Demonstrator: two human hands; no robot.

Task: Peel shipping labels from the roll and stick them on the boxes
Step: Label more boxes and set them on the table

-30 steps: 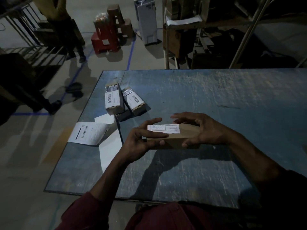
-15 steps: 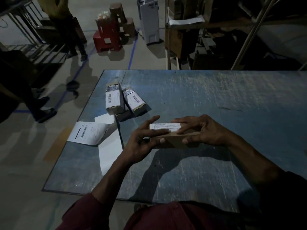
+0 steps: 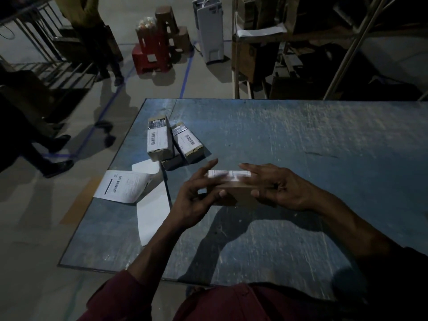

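Since the earlier frame your right fingers have slid outward along the label [image 3: 229,175], and the box [image 3: 234,193] sits a touch higher off the table [image 3: 301,140].

Left hand [image 3: 196,198]: thumb under, fingers curled round the box's left end, gripping it. Right hand [image 3: 275,187]: holds the right end, fingers fairly straight over the top edge.

The label lies on the box's top face; its print is blurred.

Judgement: press from the label's middle toward each end and rub the corners down, so no bubble or lifted edge remains.

Beyond the box to its left lie two labelled boxes [image 3: 159,141]; the label strip [image 3: 125,187] lies left of the box.
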